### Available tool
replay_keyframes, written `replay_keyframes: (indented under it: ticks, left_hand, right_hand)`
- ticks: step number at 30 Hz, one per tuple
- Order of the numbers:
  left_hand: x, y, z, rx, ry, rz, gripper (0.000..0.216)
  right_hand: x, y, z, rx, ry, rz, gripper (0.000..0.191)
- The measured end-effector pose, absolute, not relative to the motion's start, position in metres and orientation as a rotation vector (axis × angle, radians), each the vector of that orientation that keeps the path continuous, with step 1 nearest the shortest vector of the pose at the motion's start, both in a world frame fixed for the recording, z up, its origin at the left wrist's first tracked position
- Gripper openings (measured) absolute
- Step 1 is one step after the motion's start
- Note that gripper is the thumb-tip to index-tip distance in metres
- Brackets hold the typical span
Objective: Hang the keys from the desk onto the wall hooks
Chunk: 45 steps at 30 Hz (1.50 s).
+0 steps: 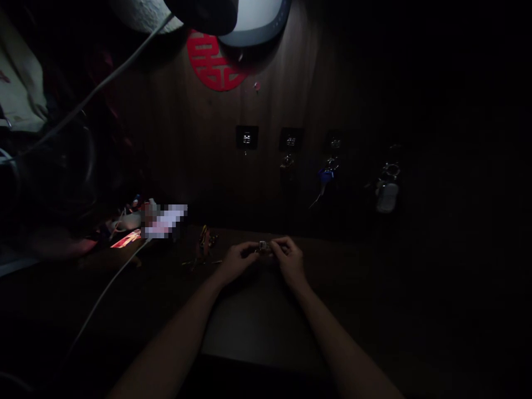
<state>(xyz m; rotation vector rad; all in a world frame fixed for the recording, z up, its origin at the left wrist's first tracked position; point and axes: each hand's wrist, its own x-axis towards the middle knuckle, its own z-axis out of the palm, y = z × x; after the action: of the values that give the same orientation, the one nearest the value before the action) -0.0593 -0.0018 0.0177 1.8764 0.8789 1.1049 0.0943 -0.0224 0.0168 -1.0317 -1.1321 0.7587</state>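
Both hands meet over a dark wooden surface (253,327) in very dim light. Between them is a small object with a pale, square, shiny part (262,245); its kind is too dark to make out. My left hand (240,260) pinches it from the left, thumb and fingers closed. From the right, my right hand (290,257) grips it between thumb and bent fingers. Left of my left hand lies a dim cluster of reddish-brown and metal pieces (203,244), possibly keys.
Three dark square hook plates (246,137) line the wooden wall. Blue-headed keys (326,176) and a key ring with a pale fob (387,197) hang there. A red paper cutout (216,69) is above. At left, a white cable (108,288) runs beside a lit, blurred-out screen (166,220).
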Motion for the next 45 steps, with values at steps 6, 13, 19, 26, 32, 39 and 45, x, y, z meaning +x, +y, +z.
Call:
replay_keyframes:
  ticks: [6, 13, 19, 26, 32, 39, 45]
  left_hand:
    - [-0.061, 0.0, 0.018, 1.903, 0.944, 1.097, 0.03]
    - [-0.061, -0.003, 0.023, 1.883, 0.967, 1.155, 0.029]
    - [-0.061, -0.002, 0.022, 1.884, 0.959, 1.132, 0.029]
    - [-0.061, 0.0, 0.017, 1.886, 0.976, 1.126, 0.028]
    - [-0.06, 0.001, 0.016, 1.904, 0.934, 1.192, 0.023]
    - [-0.063, 0.001, 0.018, 1.941, 1.05, 1.213, 0.023]
    - [-0.066, 0.003, 0.013, 1.985, 1.134, 1.239, 0.022]
  right_hand:
    - [0.097, -0.018, 0.013, -1.049, -1.11, 0.758, 0.028]
    - [0.096, -0.021, 0.013, -1.17, -1.356, 0.58, 0.022]
    - [0.093, -0.025, 0.016, -1.058, -1.488, 0.413, 0.015]
    - [0.091, -0.029, 0.018, -1.027, -1.589, 0.221, 0.007]
    - [0.094, -0.031, 0.022, -1.068, -1.531, 0.187, 0.009]
    - [0.103, -0.026, 0.028, -1.16, -1.343, 0.245, 0.013]
    - [0.119, -0.01, 0.057, -1.124, -1.268, 0.224, 0.017]
